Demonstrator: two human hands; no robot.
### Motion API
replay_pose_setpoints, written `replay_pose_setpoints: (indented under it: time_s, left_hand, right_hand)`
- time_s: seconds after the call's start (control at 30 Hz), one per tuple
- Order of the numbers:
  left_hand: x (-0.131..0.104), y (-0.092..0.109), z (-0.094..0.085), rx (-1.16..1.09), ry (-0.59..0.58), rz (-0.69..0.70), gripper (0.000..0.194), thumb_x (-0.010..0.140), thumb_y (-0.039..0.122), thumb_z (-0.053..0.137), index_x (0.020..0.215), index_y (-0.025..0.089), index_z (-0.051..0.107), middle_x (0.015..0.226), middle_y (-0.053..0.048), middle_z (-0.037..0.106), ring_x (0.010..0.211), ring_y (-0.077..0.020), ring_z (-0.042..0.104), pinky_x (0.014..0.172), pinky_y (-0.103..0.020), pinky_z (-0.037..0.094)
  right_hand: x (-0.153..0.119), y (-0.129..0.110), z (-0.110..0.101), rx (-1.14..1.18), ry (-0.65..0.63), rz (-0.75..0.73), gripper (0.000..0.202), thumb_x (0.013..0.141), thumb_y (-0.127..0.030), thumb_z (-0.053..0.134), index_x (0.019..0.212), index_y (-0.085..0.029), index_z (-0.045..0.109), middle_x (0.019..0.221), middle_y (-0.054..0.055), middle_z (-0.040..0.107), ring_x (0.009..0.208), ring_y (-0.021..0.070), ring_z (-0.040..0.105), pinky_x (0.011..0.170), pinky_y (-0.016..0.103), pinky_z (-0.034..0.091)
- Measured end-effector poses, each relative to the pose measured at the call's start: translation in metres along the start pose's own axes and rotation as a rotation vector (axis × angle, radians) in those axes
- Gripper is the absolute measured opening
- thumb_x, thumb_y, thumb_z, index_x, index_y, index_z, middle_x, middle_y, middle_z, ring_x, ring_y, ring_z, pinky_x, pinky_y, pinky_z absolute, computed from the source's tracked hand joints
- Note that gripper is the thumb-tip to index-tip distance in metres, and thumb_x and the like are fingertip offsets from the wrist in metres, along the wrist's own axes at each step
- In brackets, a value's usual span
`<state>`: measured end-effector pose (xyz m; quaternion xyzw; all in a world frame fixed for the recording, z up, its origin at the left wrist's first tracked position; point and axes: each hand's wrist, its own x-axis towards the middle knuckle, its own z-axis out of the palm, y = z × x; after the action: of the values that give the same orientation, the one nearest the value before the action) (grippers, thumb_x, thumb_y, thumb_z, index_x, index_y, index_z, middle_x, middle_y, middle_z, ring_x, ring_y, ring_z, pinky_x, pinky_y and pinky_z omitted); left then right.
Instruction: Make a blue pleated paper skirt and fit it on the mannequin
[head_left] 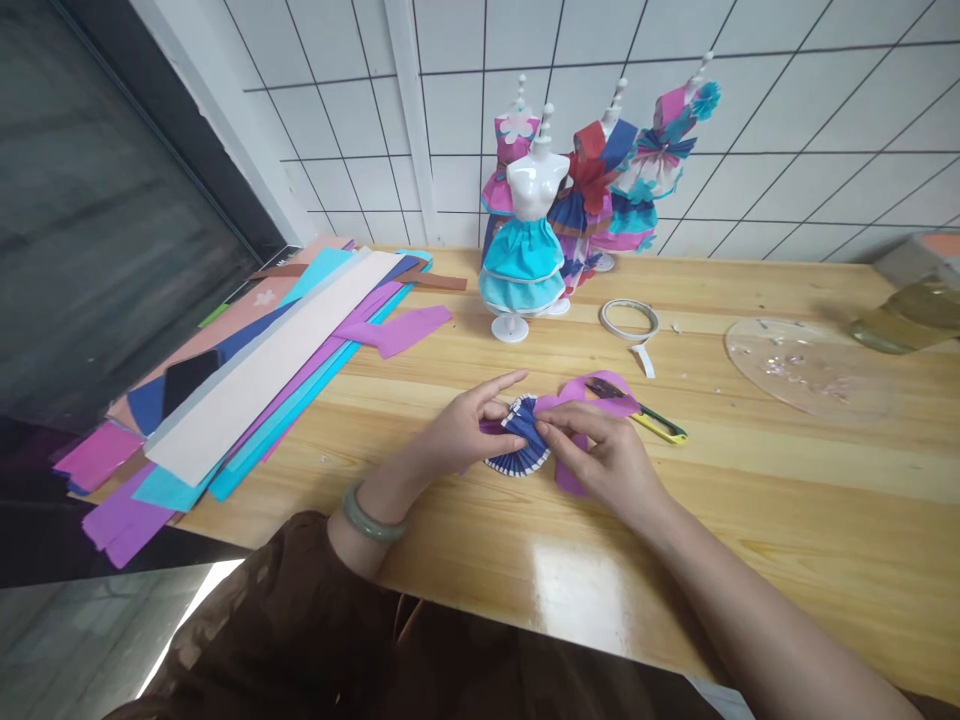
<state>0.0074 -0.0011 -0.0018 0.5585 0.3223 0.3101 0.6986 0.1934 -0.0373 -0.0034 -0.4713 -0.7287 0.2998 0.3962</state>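
One pleated blue fan [531, 452] — left hand [456, 430] and right hand [613, 458] both pinching it.

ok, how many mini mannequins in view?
4: teal-skirted mannequin in front; pink-dressed mannequin behind it, slightly left; red-and-blue mannequin behind, to the right; pink-and-teal mannequin farthest right. More could be hidden behind these.

Top centre now, dressed mannequins [538, 188] are clustered before a tiled wall [810, 150]; at left, coloured strips [274, 365] are heaped; right of centre, a tape roll [630, 336] is laid flat; far right, a jar [915, 318] is parked near a plate [754, 368].
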Motion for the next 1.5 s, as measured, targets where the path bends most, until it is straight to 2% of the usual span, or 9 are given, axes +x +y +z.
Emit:
replay_pose_setpoints:
  time_s: [0.2,0.53,0.7,0.83,0.93,1.07,1.23,1.5]
  left_hand:
    - [0.003,-0.007,-0.003,-0.022,0.026,0.033,0.083,0.065,0.015,0.071,0.138,0.019,0.032,0.076,0.002,0.064,0.071,-0.0105,0.058,0.073,-0.025,0.045]
    - [0.005,-0.011,-0.003,0.058,0.070,0.062,0.079,0.066,0.016,0.071,0.136,0.020,0.036,0.072,0.004,0.052,0.068,-0.0075,0.052,0.069,-0.023,0.043]
    - [0.006,-0.015,-0.003,0.089,0.066,0.070,0.075,0.066,0.018,0.071,0.134,0.019,0.039,0.073,0.004,0.055,0.069,-0.0080,0.054,0.070,-0.023,0.045]
    - [0.007,-0.018,-0.004,0.097,0.033,0.079,0.065,0.070,0.019,0.068,0.131,0.019,0.044,0.095,-0.005,0.066,0.084,-0.0133,0.061,0.079,-0.028,0.049]
    - [0.007,-0.018,-0.004,0.147,0.016,0.120,0.058,0.071,0.019,0.066,0.127,0.016,0.049,0.111,-0.010,0.064,0.097,-0.0177,0.061,0.087,-0.031,0.048]
    - [0.005,-0.016,-0.004,0.264,0.012,0.174,0.046,0.074,0.021,0.063,0.119,0.016,0.057,0.117,-0.010,0.062,0.103,-0.0205,0.060,0.090,-0.033,0.048]
    - [0.004,-0.015,-0.003,0.252,0.043,0.120,0.052,0.074,0.024,0.063,0.125,0.015,0.051,0.098,-0.008,0.068,0.087,-0.0172,0.063,0.078,-0.030,0.051]
    - [0.004,-0.017,-0.003,0.317,0.085,0.124,0.051,0.074,0.027,0.062,0.123,0.017,0.053,0.077,-0.001,0.065,0.074,-0.0137,0.061,0.070,-0.028,0.051]
  right_hand:
    - [0.000,0.000,0.001,-0.058,0.018,-0.028,0.015,0.084,-0.021,0.056,0.090,-0.017,0.069,0.088,0.007,0.069,0.081,0.0177,0.063,0.074,0.032,0.049]
    - [0.000,-0.003,0.000,-0.065,-0.034,-0.070,0.018,0.087,-0.024,0.052,0.092,-0.020,0.069,0.089,0.008,0.068,0.080,0.0186,0.063,0.072,0.034,0.052]
    - [-0.002,-0.004,0.000,-0.109,-0.041,-0.084,0.022,0.084,-0.030,0.057,0.100,-0.019,0.067,0.096,0.010,0.067,0.086,0.0207,0.063,0.076,0.035,0.052]
    - [-0.004,-0.004,0.000,-0.178,-0.048,-0.102,0.024,0.083,-0.029,0.059,0.102,-0.017,0.066,0.098,0.011,0.066,0.086,0.0203,0.063,0.076,0.035,0.052]
    - [-0.004,-0.003,-0.001,-0.205,-0.052,-0.123,0.022,0.084,-0.026,0.056,0.102,-0.018,0.066,0.098,0.010,0.067,0.087,0.0202,0.063,0.076,0.035,0.053]
    - [-0.003,-0.002,-0.002,-0.239,-0.077,-0.150,0.020,0.085,-0.022,0.053,0.100,-0.018,0.066,0.097,0.010,0.067,0.087,0.0201,0.064,0.076,0.035,0.053]
    - [-0.002,-0.001,-0.002,-0.255,-0.105,-0.155,0.021,0.085,-0.024,0.054,0.101,-0.019,0.066,0.096,0.010,0.067,0.085,0.0207,0.064,0.075,0.037,0.053]
    - [-0.001,0.003,-0.001,-0.269,-0.076,-0.137,0.018,0.085,-0.023,0.053,0.097,-0.020,0.065,0.095,0.009,0.067,0.085,0.0212,0.064,0.074,0.036,0.053]
